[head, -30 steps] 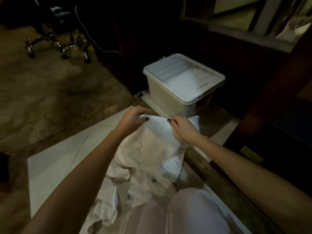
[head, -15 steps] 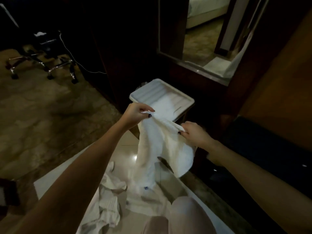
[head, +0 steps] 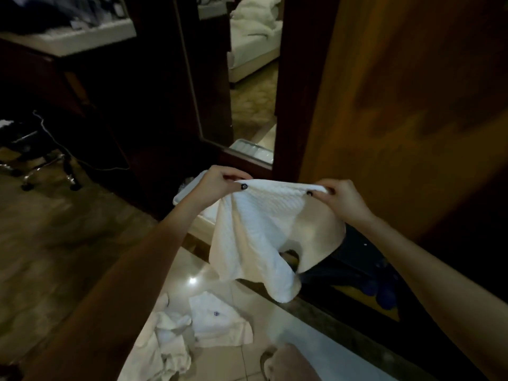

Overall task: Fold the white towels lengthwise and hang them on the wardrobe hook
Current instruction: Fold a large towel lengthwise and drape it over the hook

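Over a dim tiled floor (head: 220, 361) beside the wardrobe door (head: 398, 92), the left hand (head: 220, 181) and right hand (head: 339, 198) are pinching the towel's (head: 255, 229) top corners, spreading it midair. Folding is probably starting; next, bringing the corners together lengthwise.

Bare forearms, dark-polished nails on each hand (head: 220, 182).

White textured towel (head: 255, 232) stretched along its top edge between two pinches, left hand (head: 217, 182) and right hand (head: 341, 199), sagging below the grips in loose folds; two more white towels on the floor tiles beneath, one flat (head: 220, 323), one crumpled (head: 165, 345).
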Tool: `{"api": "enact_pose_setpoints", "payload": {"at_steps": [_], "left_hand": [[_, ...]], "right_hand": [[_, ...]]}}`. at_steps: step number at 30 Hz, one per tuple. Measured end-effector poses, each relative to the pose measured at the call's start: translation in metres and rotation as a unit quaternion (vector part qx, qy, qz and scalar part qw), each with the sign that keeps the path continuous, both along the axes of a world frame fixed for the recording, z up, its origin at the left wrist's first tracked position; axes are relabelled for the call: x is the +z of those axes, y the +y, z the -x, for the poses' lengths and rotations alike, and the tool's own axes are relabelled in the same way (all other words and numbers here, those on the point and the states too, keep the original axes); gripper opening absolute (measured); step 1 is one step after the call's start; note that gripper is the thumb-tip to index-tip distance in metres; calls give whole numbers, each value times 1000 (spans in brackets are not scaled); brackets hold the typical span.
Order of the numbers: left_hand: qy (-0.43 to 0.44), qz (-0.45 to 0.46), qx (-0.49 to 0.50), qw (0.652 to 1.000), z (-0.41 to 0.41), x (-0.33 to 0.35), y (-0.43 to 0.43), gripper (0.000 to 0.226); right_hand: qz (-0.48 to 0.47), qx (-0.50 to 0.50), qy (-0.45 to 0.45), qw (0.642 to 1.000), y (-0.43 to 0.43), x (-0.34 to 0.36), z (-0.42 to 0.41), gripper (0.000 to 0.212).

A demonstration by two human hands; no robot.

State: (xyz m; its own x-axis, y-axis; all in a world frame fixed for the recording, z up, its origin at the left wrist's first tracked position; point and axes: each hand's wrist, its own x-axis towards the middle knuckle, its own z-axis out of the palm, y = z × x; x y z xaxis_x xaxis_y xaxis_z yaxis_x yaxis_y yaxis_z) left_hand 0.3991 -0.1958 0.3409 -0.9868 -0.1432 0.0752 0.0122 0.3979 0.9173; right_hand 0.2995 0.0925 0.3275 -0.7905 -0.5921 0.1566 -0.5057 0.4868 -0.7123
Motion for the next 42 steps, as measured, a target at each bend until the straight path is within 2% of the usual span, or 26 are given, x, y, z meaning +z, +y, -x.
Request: {"api": "enact_pose_setpoints", "payload": {"at_steps": [2,5,7,13,16,20,23,27,30,34,36,39,42], "left_hand": [[10,-17,-21,1000,-8,38,17,26],[11,-45,-32,998,-18,86,35,31],[12,-64,-41,997,-23,112,45,33],[2,-119,-120,986,-26,164,113,35],[-43,-196,-164,966,-25,165,164,37],[-25,-262,-202,943,-18,180,224,48],[-7,-234,-220,947,-10,189,260,56],[48,-181,-180,966,0,194,312,59],[80,-218,-210,950,1,200,347,52],[46,-244,-301,921,2,205,386,56],[41,-234,-318,918,4,207,402,54],[66,-245,-275,927,5,207,427,48],[114,-251,-218,936,5,207,450,50]], "right_hand": [[38,-20,2,999,19,54,-13,12],[79,-27,9,996,43,132,-38,21],[97,-28,10,995,58,176,-55,20],[178,-78,49,980,90,260,-82,13],[196,-79,50,976,100,275,-89,12],[160,-61,50,984,125,283,-93,8],[179,-64,12,982,155,289,-90,9],[202,-52,-66,976,196,295,-89,17],[233,-43,-79,968,226,295,-90,24],[211,-63,-63,974,262,292,-94,32],[206,-81,-56,974,276,289,-97,33],[208,-152,-10,966,295,281,-101,30],[246,-270,56,929,306,266,-108,29]]}}
